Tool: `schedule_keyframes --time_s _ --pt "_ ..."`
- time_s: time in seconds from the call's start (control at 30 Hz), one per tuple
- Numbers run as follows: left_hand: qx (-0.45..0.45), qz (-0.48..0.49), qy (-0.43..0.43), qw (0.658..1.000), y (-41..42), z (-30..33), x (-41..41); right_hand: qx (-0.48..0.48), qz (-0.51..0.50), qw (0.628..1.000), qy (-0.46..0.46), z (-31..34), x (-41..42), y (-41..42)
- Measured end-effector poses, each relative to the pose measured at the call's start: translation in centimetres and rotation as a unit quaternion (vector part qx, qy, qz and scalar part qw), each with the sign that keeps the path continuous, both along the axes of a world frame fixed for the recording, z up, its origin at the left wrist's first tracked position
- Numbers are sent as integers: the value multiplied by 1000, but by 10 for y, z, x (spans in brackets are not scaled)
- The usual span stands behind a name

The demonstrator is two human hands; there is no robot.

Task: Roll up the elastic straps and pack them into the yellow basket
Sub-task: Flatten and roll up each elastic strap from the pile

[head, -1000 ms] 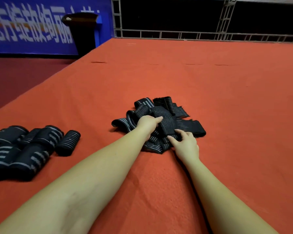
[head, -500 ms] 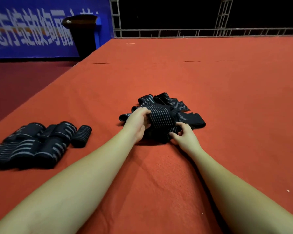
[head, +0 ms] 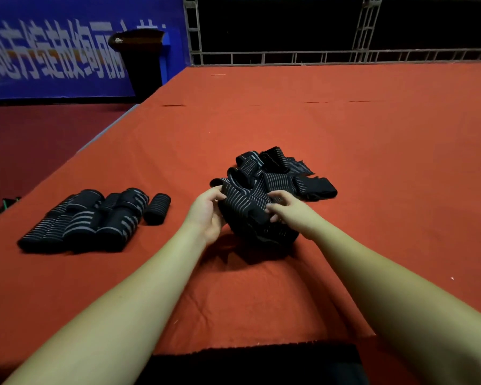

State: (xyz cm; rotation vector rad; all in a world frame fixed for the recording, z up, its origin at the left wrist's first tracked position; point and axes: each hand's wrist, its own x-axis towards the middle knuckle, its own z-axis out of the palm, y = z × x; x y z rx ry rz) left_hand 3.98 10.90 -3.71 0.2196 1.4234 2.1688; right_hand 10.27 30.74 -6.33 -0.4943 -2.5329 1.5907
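Blue banner (head: 67, 56): large white Chinese characters, blurred, unreadable. No other text.

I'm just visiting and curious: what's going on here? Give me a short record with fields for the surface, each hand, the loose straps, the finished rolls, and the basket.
surface: red cloth over a large table
left hand: grips the lifted strap at its left side
right hand: pinches the same strap from the right
loose straps: tangled black pile just beyond the hands
finished rolls: lying in a group to the left
yellow basket: not in view
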Motion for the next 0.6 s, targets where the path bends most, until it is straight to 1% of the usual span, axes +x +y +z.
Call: schedule_keyframes --time_s 0.1,0.2,0.27,0.3,0.37,0.43,0.47,0.53,0.57,0.6 --pt "29 6 -29 999 -7 3 11 -139 34 988 -62 2 -1 -19" --pt "66 16 -32 997 -13 6 16 -235 15 967 -100 -1 -3 -31" --pt "85 23 -32 996 -16 8 17 -310 -15 947 -88 -4 -6 -39" --pt "90 22 -32 995 -17 8 18 -333 -39 940 -64 -4 -8 -43" --pt "93 31 -39 994 -20 9 21 -318 -90 944 -8 3 -12 -44" --pt "103 59 -44 992 -24 9 19 -279 -159 945 54 15 -18 -35" --pt "102 75 -44 991 -28 9 18 -249 -199 945 78 23 -22 -27" --pt "105 101 -47 988 -36 12 16 -183 -263 943 94 40 -32 -9" --pt "109 106 -47 987 -41 13 16 -159 -271 945 95 51 -36 -3" --pt "109 107 -45 987 -45 14 15 -136 -255 952 99 62 -39 2"
